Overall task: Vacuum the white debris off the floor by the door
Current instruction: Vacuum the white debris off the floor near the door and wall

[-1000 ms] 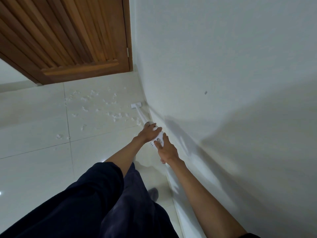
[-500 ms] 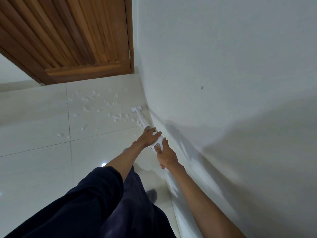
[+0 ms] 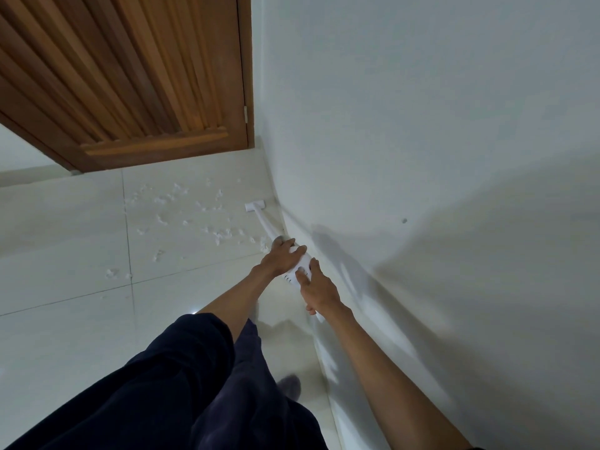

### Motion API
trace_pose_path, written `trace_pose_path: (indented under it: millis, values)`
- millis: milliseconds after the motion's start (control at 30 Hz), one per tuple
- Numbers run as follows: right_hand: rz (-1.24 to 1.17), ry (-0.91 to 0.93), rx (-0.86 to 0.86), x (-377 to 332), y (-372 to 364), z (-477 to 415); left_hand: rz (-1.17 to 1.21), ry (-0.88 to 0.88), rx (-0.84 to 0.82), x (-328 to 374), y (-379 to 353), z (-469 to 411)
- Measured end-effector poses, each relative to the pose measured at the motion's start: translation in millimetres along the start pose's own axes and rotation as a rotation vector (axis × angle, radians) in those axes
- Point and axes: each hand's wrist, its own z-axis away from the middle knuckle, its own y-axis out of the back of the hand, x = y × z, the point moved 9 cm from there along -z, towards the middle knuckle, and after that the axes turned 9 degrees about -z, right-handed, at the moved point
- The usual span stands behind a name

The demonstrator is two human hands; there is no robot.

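A slim white stick vacuum (image 3: 264,226) runs along the foot of the right wall, its small flat head (image 3: 254,206) resting on the tiled floor near the corner. My left hand (image 3: 281,258) wraps the upper end of its tube. My right hand (image 3: 317,289) grips the white motor body just behind, thumb on top. Several small white scraps of debris (image 3: 181,216) lie scattered over the floor tile left of the vacuum head, in front of the brown wooden door (image 3: 130,79).
The white wall (image 3: 422,157) stands close on the right, with its skirting running toward the door corner. My dark trousers (image 3: 181,384) fill the lower middle. Pale glossy tiles (image 3: 58,319) stretch to the left.
The vacuum head slid slightly back from the door and then forward again along the wall. Both hands keep the same hold on the vacuum.
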Motion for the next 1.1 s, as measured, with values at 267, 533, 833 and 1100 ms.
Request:
trace_pose_path:
  millis: [267, 533, 833, 1100]
  values:
    - [0.027, -0.005, 0.001, -61, 3, -42, 0.028, -0.001, -0.01, 10, 65, -31]
    - [0.021, -0.026, 0.007, -100, 11, -72, 0.027, 0.009, -0.045, 22, 108, -51]
    - [-0.02, -0.021, -0.001, -141, 7, -103, -0.005, -0.07, -0.077, 38, 155, -65]
    - [-0.053, -0.006, -0.009, -162, -4, -116, 0.036, -0.017, -0.04, 25, 181, -73]
